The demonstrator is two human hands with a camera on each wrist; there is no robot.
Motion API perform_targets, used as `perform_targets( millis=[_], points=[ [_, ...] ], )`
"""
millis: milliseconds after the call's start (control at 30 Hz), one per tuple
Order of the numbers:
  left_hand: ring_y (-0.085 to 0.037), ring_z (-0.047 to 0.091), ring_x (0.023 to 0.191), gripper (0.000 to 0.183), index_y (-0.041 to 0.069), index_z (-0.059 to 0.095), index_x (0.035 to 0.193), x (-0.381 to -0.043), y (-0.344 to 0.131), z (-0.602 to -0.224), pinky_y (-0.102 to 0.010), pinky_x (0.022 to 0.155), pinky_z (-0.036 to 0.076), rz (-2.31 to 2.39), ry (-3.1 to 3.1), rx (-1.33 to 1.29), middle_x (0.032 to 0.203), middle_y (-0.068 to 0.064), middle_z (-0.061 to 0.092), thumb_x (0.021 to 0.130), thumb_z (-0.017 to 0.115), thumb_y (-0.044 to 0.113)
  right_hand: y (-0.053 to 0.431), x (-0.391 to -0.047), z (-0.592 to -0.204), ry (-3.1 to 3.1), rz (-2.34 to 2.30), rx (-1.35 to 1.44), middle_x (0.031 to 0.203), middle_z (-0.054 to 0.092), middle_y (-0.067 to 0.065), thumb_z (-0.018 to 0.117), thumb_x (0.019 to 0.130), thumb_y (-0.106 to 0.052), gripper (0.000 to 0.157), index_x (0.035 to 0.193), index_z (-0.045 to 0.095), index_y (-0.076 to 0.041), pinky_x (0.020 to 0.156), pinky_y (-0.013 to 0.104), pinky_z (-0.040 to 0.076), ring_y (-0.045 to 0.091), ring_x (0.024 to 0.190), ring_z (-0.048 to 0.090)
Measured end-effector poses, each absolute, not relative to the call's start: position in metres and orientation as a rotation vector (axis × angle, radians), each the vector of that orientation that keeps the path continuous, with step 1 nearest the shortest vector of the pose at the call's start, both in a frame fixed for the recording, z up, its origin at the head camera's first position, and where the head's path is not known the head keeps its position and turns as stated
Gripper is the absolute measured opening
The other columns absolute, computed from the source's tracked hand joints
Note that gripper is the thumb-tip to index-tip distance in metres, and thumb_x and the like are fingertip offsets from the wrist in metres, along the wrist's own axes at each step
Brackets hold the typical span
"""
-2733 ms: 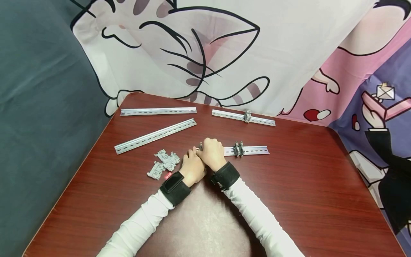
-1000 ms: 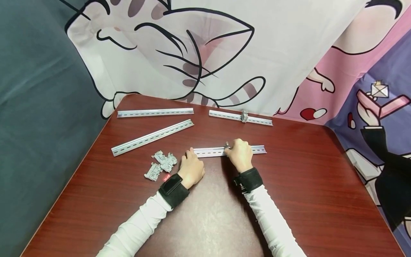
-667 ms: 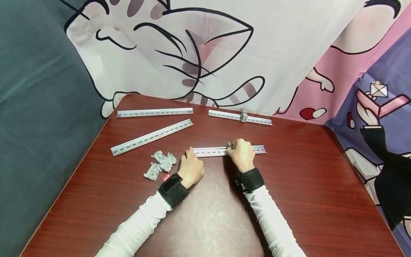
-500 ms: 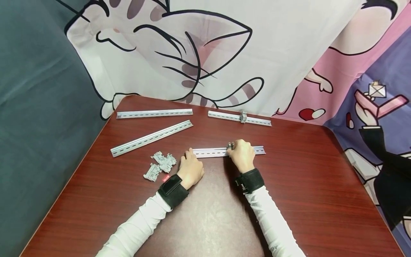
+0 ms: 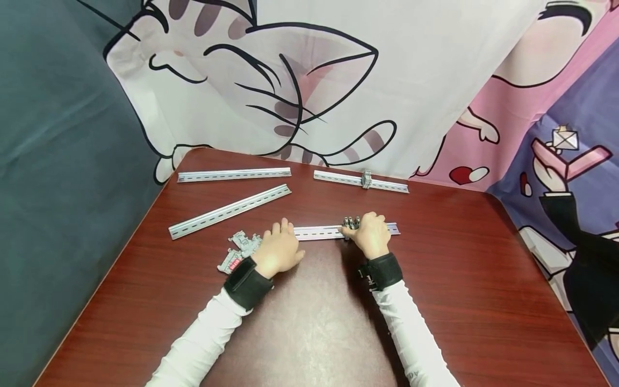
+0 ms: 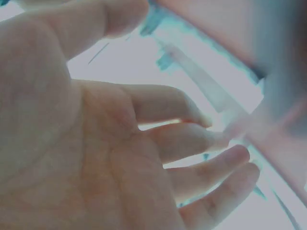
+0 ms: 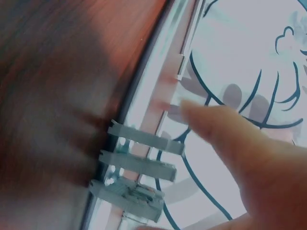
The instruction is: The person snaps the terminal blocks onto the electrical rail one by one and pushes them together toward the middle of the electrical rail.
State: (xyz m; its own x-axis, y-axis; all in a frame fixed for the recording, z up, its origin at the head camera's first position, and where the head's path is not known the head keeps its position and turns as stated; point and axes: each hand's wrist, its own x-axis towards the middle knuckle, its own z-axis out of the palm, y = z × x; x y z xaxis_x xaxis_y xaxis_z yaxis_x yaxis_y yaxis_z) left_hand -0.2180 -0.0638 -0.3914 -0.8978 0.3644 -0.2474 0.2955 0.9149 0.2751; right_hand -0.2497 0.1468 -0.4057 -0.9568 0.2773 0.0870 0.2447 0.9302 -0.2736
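Observation:
A slotted metal DIN rail lies in front of both hands. Three grey clips sit across it, side by side, in the right wrist view. My right hand is at these clips, its thumb stretched out and apart from them in its wrist view; its other fingers are mostly hidden. Palm down and fingers spread, my left hand is at the rail's left end; whether it touches the rail I cannot tell. Loose grey clips lie just left of that hand, partly covered by it.
Two bare rails, one straight and one slanted, lie at the back left of the brown table. Another rail at the back right carries a grey clip piece. A printed cloth hangs behind.
Earlier both hands met at the rail's left part; the right hand then slid a clip rightward to the others. Now its thumb is off the clips. The left hand has spread its fingers and shifted left.

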Motion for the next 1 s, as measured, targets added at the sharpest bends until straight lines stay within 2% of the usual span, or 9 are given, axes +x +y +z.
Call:
perform_targets(
  millis=[133,200,367,467,667,867,1000],
  points=[
    [-0.045,0.022,0.142,0.075,-0.013,0.027,0.145,-0.217,-0.091,-0.365,-0.058,0.112,0.026,0.397,2.757,0.463,0.155,-0.031,0.022,0.097,0.049,0.040,0.145,-0.251,-0.407,-2.987,0.428,-0.366,0.085,0.069,0.027,0.082,0.070,-0.042,0.045,0.075,0.065,0.000,0.057,0.051,0.051,0.042,0.076,0.068],
    [-0.047,0.020,0.143,0.074,-0.013,0.028,0.145,-0.213,-0.107,-0.351,-0.060,0.113,0.023,0.425,2.761,0.443,0.155,-0.031,0.022,0.098,0.047,0.040,0.144,-0.251,-0.408,-2.975,0.433,-0.355,0.083,0.070,0.027,0.082,0.070,-0.037,0.039,0.067,0.064,-0.003,0.055,0.051,0.050,0.043,0.075,0.068],
    [-0.050,0.018,0.142,0.070,-0.016,0.032,0.142,-0.200,-0.148,-0.328,-0.062,0.113,0.020,0.503,2.794,0.362,0.153,-0.033,0.024,0.098,0.046,0.038,0.144,-0.255,-0.410,-2.931,0.452,-0.322,0.080,0.069,0.028,0.084,0.068,-0.031,0.039,0.057,0.055,-0.008,0.054,0.052,0.050,0.045,0.074,0.068],
    [-0.053,0.021,0.139,0.070,-0.017,0.036,0.139,-0.194,-0.167,-0.322,-0.065,0.109,0.024,0.515,2.811,0.332,0.150,-0.036,0.025,0.098,0.047,0.038,0.143,-0.258,-0.409,-2.919,0.468,-0.306,0.078,0.069,0.028,0.082,0.068,-0.025,0.037,0.055,0.050,-0.010,0.054,0.053,0.049,0.046,0.073,0.067],
    [-0.056,0.021,0.134,0.073,-0.018,0.036,0.138,-0.186,-0.188,-0.325,-0.070,0.103,0.027,0.498,2.779,0.290,0.149,-0.039,0.024,0.098,0.045,0.043,0.144,-0.261,-0.411,-2.909,0.495,-0.315,0.077,0.068,0.027,0.076,0.068,-0.018,0.038,0.052,0.042,-0.014,0.054,0.052,0.049,0.045,0.074,0.067],
    [-0.058,0.022,0.132,0.072,-0.019,0.040,0.135,-0.175,-0.199,-0.332,-0.071,0.100,0.028,0.471,2.799,0.283,0.145,-0.041,0.029,0.096,0.048,0.041,0.145,-0.263,-0.414,-2.905,0.519,-0.272,0.061,0.055,0.012,0.072,0.068,-0.012,0.042,0.049,0.034,-0.016,0.048,0.047,0.044,0.041,0.066,0.066],
    [-0.059,0.024,0.130,0.072,-0.018,0.040,0.135,-0.169,-0.204,-0.337,-0.071,0.098,0.030,0.494,2.784,0.268,0.144,-0.042,0.029,0.096,0.049,0.042,0.150,-0.265,-0.412,-2.918,0.534,-0.295,0.066,0.062,0.018,0.075,0.067,-0.014,0.042,0.051,0.036,-0.015,0.052,0.049,0.046,0.043,0.069,0.066]
  ],
)
